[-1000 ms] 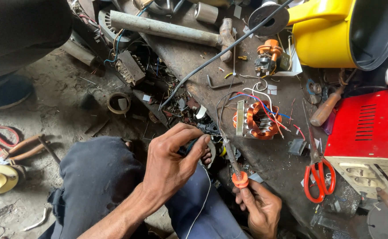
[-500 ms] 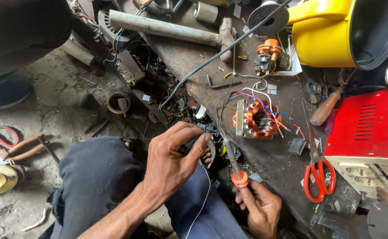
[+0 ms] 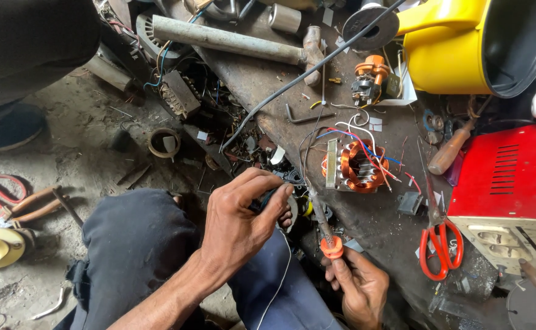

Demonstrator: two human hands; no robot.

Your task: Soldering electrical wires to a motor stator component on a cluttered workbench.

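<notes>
Head view: left hand (image 3: 240, 223) pinches a small dark part above the lap, unchanged; right hand (image 3: 359, 287) stays closed around the orange-collared soldering iron (image 3: 324, 223), tip near the copper-wound stator (image 3: 356, 166) on the desk (image 3: 268, 85).

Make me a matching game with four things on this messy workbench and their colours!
Things:
1. scissors handles
2. bucket
3. wire coil
4. long pipe

Colours:
A. grey
B. copper orange
C. red
D. yellow

Pairs: 1-C, 2-D, 3-B, 4-A
</notes>
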